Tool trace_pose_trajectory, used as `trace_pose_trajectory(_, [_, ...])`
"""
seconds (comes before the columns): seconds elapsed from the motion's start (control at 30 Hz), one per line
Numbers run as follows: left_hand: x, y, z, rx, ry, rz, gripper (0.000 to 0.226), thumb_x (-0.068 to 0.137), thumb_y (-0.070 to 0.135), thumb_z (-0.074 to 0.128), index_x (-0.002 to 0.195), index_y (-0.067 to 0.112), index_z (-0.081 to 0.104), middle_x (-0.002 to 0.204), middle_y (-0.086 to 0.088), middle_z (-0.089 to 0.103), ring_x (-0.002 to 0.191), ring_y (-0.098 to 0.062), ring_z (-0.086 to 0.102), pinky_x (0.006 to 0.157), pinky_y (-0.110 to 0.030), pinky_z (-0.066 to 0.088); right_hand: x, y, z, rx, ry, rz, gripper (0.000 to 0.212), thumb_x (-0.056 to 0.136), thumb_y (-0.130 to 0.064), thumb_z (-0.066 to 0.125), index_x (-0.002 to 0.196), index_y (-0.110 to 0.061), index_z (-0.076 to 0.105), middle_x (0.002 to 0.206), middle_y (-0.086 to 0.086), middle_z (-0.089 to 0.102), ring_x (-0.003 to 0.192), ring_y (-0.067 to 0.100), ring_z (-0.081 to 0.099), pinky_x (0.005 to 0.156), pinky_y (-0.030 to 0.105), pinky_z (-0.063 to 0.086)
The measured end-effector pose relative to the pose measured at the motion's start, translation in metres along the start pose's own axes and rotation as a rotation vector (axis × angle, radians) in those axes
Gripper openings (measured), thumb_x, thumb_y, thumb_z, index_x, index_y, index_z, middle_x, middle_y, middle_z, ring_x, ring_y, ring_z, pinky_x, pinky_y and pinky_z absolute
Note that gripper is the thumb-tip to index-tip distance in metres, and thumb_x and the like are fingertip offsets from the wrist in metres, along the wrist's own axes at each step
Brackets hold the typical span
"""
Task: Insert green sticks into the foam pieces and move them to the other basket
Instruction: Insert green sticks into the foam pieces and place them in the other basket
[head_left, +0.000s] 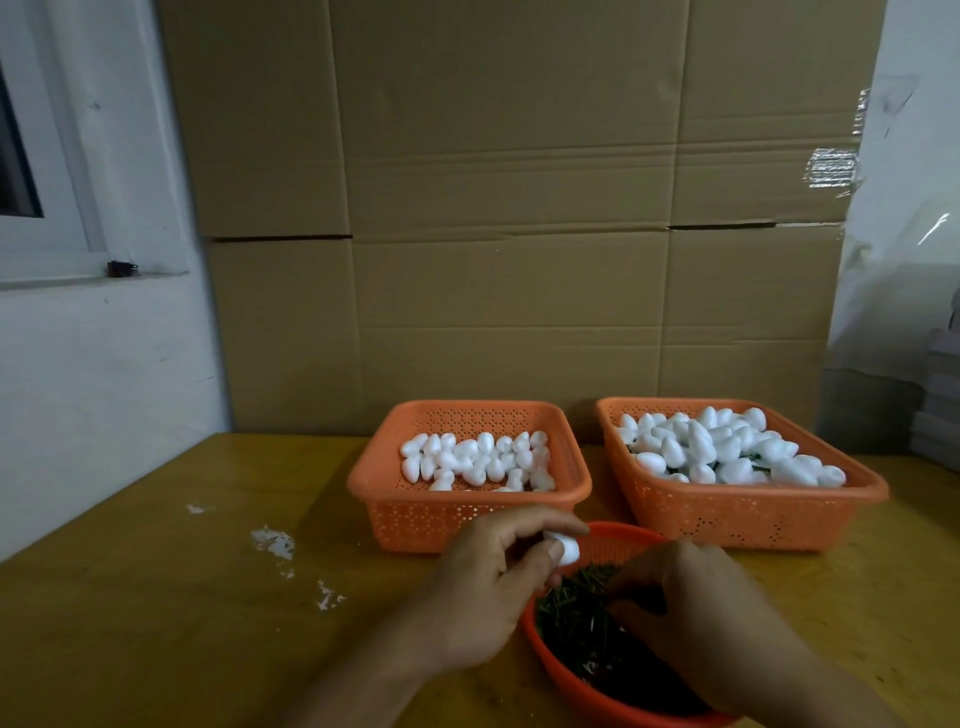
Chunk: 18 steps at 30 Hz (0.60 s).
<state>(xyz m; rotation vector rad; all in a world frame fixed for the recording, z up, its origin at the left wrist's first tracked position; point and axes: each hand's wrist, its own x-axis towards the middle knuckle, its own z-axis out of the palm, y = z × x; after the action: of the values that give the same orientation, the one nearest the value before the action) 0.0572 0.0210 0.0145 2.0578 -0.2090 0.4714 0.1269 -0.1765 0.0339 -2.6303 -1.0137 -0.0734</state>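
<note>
The left hand (483, 587) pinches one foam piece (203, 550) above the round bowl (613, 535) of green sticks (576, 613), the right hand (696, 618) covers the sticks with curled fingers, grip undeterminable, before two orange baskets (415, 514).

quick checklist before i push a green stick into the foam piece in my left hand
1. Foam piece held firmly: ok, the left hand pinches it between thumb and fingers.
2. Stick in the right hand: cannot tell, its fingers are curled down into the green sticks, fingertips hidden.
3. Stick supply: ok, the round basket holds plenty.
4. Insertion end of the foam piece facing the right hand: cannot tell, fingers cover most of it.
5. Drop-off ready: ok, the right basket already holds foam pieces with green stems showing and looks to have room on top.
6. Left basket within reach for the next piece: ok.
</note>
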Motion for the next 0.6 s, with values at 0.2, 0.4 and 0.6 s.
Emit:
trace_pose_trajectory(0.2, [-0.004, -0.003, 0.006, -0.029, -0.056, -0.037, 0.042, 0.089, 0.031, 0.068, 0.127, 0.046, 0.06, 0.124, 0.018, 0.065, 0.12, -0.002, 0.058, 0.104, -0.034, 0.049, -0.001, -0.005, 0.002, -0.078, -0.122, -0.035, 0.036, 0.08, -0.065, 0.06, 0.111, -0.045, 0.062, 0.1, -0.017, 0.067, 0.094, 0.001, 0.062, 0.083, 0.029, 0.055])
trace_pose_trajectory(0.4, [-0.006, -0.001, 0.011, -0.05, -0.028, -0.025, 0.037, 0.091, 0.028, 0.066, 0.123, 0.046, 0.062, 0.123, 0.015, 0.065, 0.121, -0.007, 0.059, 0.103, -0.039, 0.051, 0.004, -0.006, 0.004, -0.128, -0.202, -0.012, 0.036, 0.08, -0.057, 0.066, 0.109, -0.037, 0.067, 0.1, -0.015, 0.069, 0.095, 0.003, 0.065, 0.086, 0.028, 0.055])
trace_pose_trajectory(0.6, [-0.007, -0.002, 0.014, -0.018, 0.027, 0.009, 0.03, 0.089, 0.045, 0.065, 0.119, 0.04, 0.064, 0.115, 0.013, 0.064, 0.114, -0.01, 0.06, 0.1, -0.04, 0.051, 0.006, -0.003, 0.01, -0.16, -0.178, 0.012, 0.024, 0.085, -0.042, 0.063, 0.107, -0.031, 0.067, 0.106, -0.012, 0.067, 0.1, 0.008, 0.064, 0.083, 0.025, 0.054])
